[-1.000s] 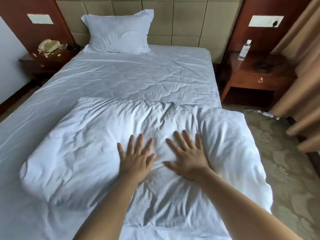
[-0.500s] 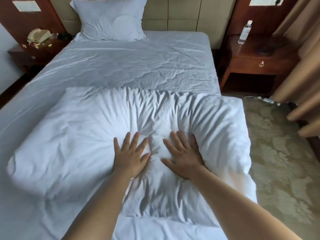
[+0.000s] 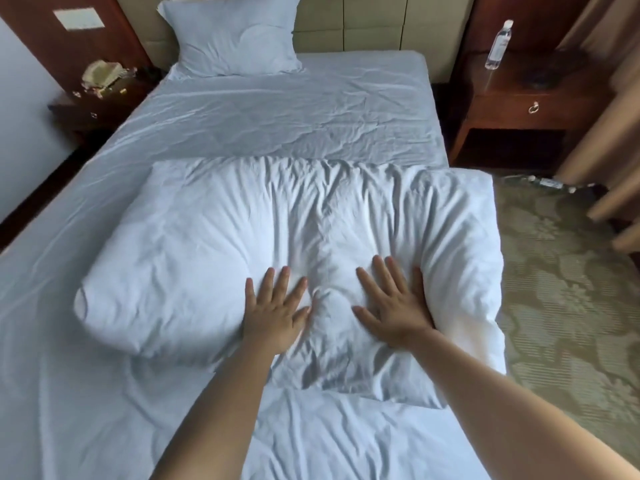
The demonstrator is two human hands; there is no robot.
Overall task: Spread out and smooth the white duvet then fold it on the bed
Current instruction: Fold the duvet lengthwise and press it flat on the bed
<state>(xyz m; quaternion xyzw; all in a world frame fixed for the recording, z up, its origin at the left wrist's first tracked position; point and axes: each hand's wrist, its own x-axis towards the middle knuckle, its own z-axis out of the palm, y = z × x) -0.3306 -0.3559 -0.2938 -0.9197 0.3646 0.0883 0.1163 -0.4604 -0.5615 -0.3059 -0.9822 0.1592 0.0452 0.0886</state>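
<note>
forearms: both bare, reaching in from the bottom edge toward mid-frame
left hand (image 3: 273, 311): flat, palm down on the duvet, fingers straight and spread, gripping nothing
right hand (image 3: 393, 308): same, flat and palm down, fingers straight, little-finger side tucked against the puffy right-hand bulge of the duvet
gap between hands: a raised ridge of fabric stands up between the two thumbs
duvet (image 3: 214, 251): white, folded into a thick, roughly rectangular bundle lying crosswise on the near half of the bed; right end overhangs the bed edge toward the carpet
duvet surface: heavily creased in the middle, folds fanning away from the hands toward the far edge; left part smoother and puffed; near-left corner rounded; dented where the palms press
duvet near edge: a flatter flap sticks out toward the camera under the right forearm
bed (image 3: 69, 393): white sheet, wrinkled, visible all round the duvet except on the right
carpet (image 3: 571, 306): patterned beige-green, right of the bed
pillow (image 3: 232, 36): white, propped at the head of the bed against the padded headboard (image 3: 374, 26), left of centre
left nightstand (image 3: 86, 109): dark wood, a cream telephone (image 3: 102, 72) and small clutter on it, too small to identify
right nightstand (image 3: 530, 109): dark wood, ring-pull drawer, a clear bottle (image 3: 498, 45) standing upright on top
curtain (image 3: 616, 116): beige, hanging at far right
</note>
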